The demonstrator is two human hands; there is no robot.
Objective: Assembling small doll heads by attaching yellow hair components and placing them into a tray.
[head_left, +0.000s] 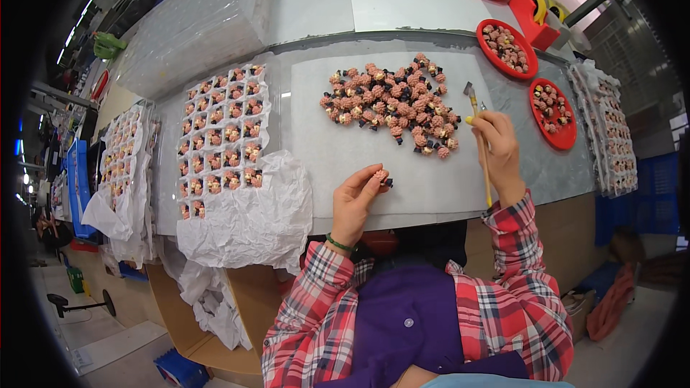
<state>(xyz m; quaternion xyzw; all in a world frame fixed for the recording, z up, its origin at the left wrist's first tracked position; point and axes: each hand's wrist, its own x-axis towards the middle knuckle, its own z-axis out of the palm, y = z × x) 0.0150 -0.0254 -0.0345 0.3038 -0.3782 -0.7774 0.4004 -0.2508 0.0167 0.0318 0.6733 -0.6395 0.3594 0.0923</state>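
Grey surface [316, 14] carries white sheet [323, 151] with pile of pink figures [392, 104]. Left: clear tray [223, 136] of figures, crumpled paper [251, 215], stacked trays [194, 21]. Right: three red dishes [507, 49], more trays [611, 136], red tape dispenser [532, 14].

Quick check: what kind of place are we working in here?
Probably a small factory or workshop bench for hand-painting figurines: a pile of pink figurines, a tray with one per pocket, and a brush in the right hand.

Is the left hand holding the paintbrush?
No. The left hand pinches a small pink figurine, while the right hand holds the paintbrush.
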